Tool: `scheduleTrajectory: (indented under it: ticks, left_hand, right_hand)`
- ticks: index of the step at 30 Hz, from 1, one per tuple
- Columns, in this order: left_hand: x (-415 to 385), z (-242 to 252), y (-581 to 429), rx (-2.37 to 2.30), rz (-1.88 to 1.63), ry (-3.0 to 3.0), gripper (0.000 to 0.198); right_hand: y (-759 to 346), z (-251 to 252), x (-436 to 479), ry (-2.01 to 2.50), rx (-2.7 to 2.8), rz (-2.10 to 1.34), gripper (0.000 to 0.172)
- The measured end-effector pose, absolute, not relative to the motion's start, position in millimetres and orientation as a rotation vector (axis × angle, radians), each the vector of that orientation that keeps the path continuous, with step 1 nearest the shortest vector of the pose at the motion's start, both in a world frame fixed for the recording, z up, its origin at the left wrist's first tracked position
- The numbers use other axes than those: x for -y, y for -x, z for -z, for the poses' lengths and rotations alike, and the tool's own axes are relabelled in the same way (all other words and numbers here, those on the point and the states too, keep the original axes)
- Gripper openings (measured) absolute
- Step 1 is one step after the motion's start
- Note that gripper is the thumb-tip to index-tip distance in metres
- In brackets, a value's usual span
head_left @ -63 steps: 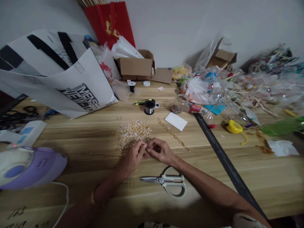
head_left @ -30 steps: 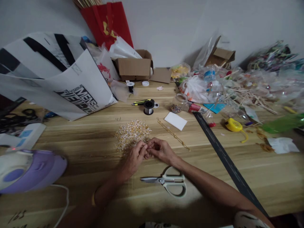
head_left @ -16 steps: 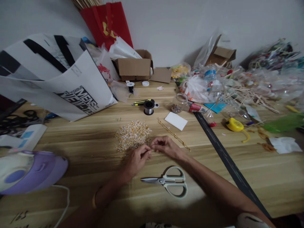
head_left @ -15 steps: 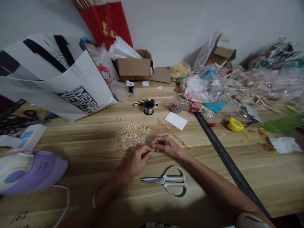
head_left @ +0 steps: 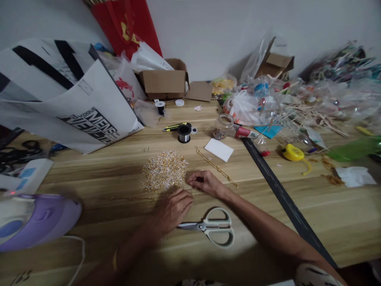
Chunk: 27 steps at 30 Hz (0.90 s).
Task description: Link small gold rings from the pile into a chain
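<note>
Head view, left hand (head_left: 176,207): palm down, back of the hand uppermost, fingers bent and gathered close; what lies under the fingertips is hidden, so I cannot tell whether they pinch anything.
Right hand (head_left: 206,183): turned on its side, thumb and forefinger drawn close at the tips, just beyond the left fingers; anything between them is too small to tell.
Beads (head_left: 164,169): a loose gold and clear heap on the counter (head_left: 98,171), just beyond the left hand and left of the right fingertips.
Chain (head_left: 218,168): gold, laid out slantwise just beyond the right hand.
Card (head_left: 219,149): white, flat, past the chain.
Scissors (head_left: 203,226): lying on the near side of the right hand, pale handles to the right, blade tip just beside the left hand.
Spool (head_left: 184,136): black-rimmed, silvery wound, beyond the beads as seen from the hands.
Cutter (head_left: 170,128): yellow and black, just left of the spool.
Jar (head_left: 223,125): clear, small bits inside, farther out than the card.
Tape measure (head_left: 293,152): yellow, well right of both hands.
Bracelet (head_left: 115,259): gold-coloured, around the left wrist.
Purple appliance (head_left: 56,218): well left of the left hand.
</note>
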<state>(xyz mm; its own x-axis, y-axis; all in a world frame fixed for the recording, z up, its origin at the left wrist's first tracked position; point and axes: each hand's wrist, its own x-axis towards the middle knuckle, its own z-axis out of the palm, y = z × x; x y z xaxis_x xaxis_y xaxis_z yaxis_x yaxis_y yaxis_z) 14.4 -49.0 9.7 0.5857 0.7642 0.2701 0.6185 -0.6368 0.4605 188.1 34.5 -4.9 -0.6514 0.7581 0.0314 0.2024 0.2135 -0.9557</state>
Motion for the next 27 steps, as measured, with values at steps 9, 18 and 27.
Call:
scheduleTrajectory:
  ticks: [9, 18, 27]
  left_hand:
    - [53.2, -22.3, -14.3, -1.062, -0.465, -2.687, 0.019]
    - [25.6, -11.8, 10.6, -1.407, -0.950, -2.392, 0.014]
    - [10.0, -15.5, 35.4, -1.491, -0.728, -2.227, 0.011]
  right_hand:
    - [-187.8, 6.4, -36.5, 0.931, 1.859, -1.616, 0.017]
    - [-188.4, 8.1, -36.7, 0.887, 1.915, -1.567, 0.017]
    - [-192.7, 11.2, -38.6, 0.842, 1.966, -1.596, 0.020]
